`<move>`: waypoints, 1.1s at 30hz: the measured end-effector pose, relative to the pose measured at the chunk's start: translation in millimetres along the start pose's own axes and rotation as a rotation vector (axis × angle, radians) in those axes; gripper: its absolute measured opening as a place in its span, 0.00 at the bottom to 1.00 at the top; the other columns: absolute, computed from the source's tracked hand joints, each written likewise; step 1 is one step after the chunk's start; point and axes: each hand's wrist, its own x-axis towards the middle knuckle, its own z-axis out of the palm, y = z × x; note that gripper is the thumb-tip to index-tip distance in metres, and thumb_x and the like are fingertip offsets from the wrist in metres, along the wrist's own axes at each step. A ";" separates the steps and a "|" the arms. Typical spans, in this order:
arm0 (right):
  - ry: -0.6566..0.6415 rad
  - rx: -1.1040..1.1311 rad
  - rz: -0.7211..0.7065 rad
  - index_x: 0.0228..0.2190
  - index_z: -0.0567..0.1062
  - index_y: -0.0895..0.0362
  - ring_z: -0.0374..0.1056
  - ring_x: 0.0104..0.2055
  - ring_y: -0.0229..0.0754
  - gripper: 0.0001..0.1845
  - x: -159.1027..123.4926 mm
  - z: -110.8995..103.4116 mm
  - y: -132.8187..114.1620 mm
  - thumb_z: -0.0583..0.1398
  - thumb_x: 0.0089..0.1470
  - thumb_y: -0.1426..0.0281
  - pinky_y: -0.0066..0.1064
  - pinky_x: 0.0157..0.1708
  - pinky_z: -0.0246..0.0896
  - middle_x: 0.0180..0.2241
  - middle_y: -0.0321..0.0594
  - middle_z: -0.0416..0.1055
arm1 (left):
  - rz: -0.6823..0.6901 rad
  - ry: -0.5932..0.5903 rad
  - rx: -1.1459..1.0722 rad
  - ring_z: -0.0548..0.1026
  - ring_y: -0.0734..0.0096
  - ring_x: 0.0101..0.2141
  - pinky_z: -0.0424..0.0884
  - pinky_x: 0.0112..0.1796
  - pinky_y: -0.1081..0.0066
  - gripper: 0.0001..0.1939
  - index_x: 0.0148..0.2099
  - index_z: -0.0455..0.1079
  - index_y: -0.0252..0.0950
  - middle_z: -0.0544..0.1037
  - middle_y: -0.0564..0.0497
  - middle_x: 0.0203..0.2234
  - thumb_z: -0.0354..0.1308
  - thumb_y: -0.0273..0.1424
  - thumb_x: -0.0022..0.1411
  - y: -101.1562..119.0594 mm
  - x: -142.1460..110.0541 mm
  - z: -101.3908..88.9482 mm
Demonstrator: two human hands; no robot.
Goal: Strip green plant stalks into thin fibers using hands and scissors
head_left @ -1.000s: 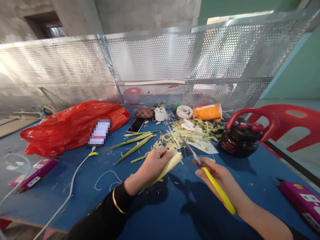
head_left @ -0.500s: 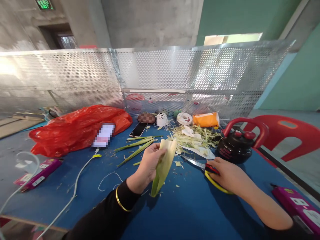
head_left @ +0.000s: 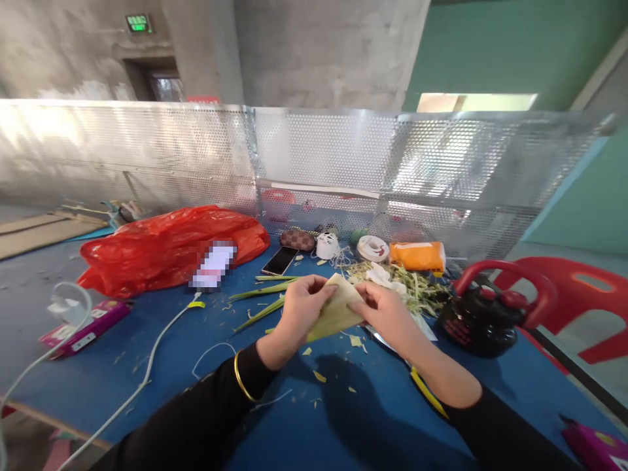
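Note:
Between both my hands is a broad pale yellow-green leaf [head_left: 336, 313], husk-like, spread flat above the table. My left hand [head_left: 304, 311] pinches its left edge between thumb and fingers. My right hand [head_left: 385, 313] pinches its right edge the same way. Beneath my right wrist and forearm lie the scissors [head_left: 428, 392], with the yellow handle showing and much of the rest covered. Narrow green leaf strips [head_left: 262, 290] rest on the table left of my hands. Leaf shreds [head_left: 426, 291] and crumpled white tissue [head_left: 386, 277] are heaped behind my right hand.
A black jug [head_left: 478, 324] with a red handle stands at the right. Behind are an orange packet [head_left: 417, 256], a tape roll [head_left: 372, 248], white string [head_left: 327, 246], a patterned case [head_left: 297, 240] and a dark phone [head_left: 280, 260]. A red bag [head_left: 171, 252] and charging cable [head_left: 152, 353] lie left.
My right hand has let go of the scissors and moved left onto the leaf. The leaf is turned from hanging upright to spread between both hands. The view has shifted slightly.

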 end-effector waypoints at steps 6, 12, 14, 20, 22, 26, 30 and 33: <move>-0.212 0.057 0.144 0.25 0.68 0.55 0.68 0.24 0.40 0.03 0.4 13.4 26.0 0.59 0.48 0.69 0.30 0.27 0.63 0.19 0.31 0.68 | -0.014 0.065 0.153 0.62 0.77 0.22 0.58 0.25 0.74 0.10 0.25 0.71 0.34 0.69 0.57 0.18 0.62 0.36 0.48 -26.8 16.3 -16.8; -0.287 0.006 0.097 0.27 0.70 0.55 0.68 0.28 0.39 0.03 0.3 7.5 33.4 0.59 0.50 0.69 0.30 0.32 0.63 0.23 0.31 0.69 | 0.012 0.089 0.330 0.63 0.76 0.22 0.57 0.26 0.74 0.13 0.26 0.71 0.35 0.70 0.57 0.19 0.60 0.40 0.53 -38.4 20.8 -26.5; -0.345 0.017 0.096 0.28 0.72 0.55 0.69 0.29 0.40 0.04 0.3 1.7 31.8 0.60 0.51 0.67 0.30 0.32 0.64 0.24 0.33 0.70 | 0.049 0.119 0.436 0.64 0.76 0.23 0.57 0.26 0.74 0.12 0.27 0.71 0.35 0.71 0.57 0.20 0.60 0.39 0.54 -37.0 20.9 -28.0; 0.152 -0.157 -0.214 0.45 0.70 0.54 0.72 0.40 0.45 0.17 -0.1 -2.9 33.1 0.60 0.55 0.62 0.35 0.39 0.67 0.41 0.44 0.73 | 0.125 -0.095 0.630 0.70 0.73 0.25 0.58 0.27 0.74 0.08 0.29 0.74 0.38 0.76 0.56 0.23 0.62 0.37 0.53 -31.5 3.5 -15.7; 0.088 -0.402 -0.409 0.47 0.71 0.54 0.71 0.41 0.45 0.15 -0.5 0.9 36.6 0.59 0.57 0.67 0.35 0.40 0.66 0.43 0.44 0.73 | 0.144 -0.180 0.667 0.72 0.72 0.26 0.59 0.27 0.74 0.06 0.33 0.75 0.39 0.78 0.56 0.25 0.62 0.35 0.52 -29.7 -3.4 -11.2; -0.047 -0.776 -0.632 0.38 0.76 0.56 0.71 0.31 0.44 0.13 -2.8 7.2 42.6 0.52 0.62 0.69 0.33 0.31 0.63 0.29 0.42 0.74 | 0.169 -0.253 0.715 0.75 0.69 0.29 0.63 0.28 0.72 0.13 0.41 0.74 0.41 0.79 0.56 0.28 0.61 0.30 0.50 -25.8 -6.4 -10.4; 0.102 -0.706 -0.497 0.31 0.76 0.57 0.70 0.28 0.42 0.15 -1.6 -0.5 45.1 0.52 0.62 0.68 0.30 0.29 0.60 0.27 0.40 0.74 | 0.214 -0.234 0.735 0.76 0.62 0.37 0.69 0.38 0.66 0.23 0.50 0.70 0.42 0.80 0.54 0.35 0.63 0.32 0.49 -28.7 1.7 -16.4; 0.226 -0.523 -0.240 0.26 0.76 0.56 0.66 0.23 0.39 0.14 4.3 -11.4 47.2 0.55 0.59 0.64 0.28 0.25 0.58 0.20 0.36 0.71 | 0.304 0.024 0.738 0.69 0.54 0.52 0.61 0.54 0.56 0.31 0.55 0.67 0.37 0.75 0.45 0.49 0.66 0.29 0.46 -38.0 9.4 -19.1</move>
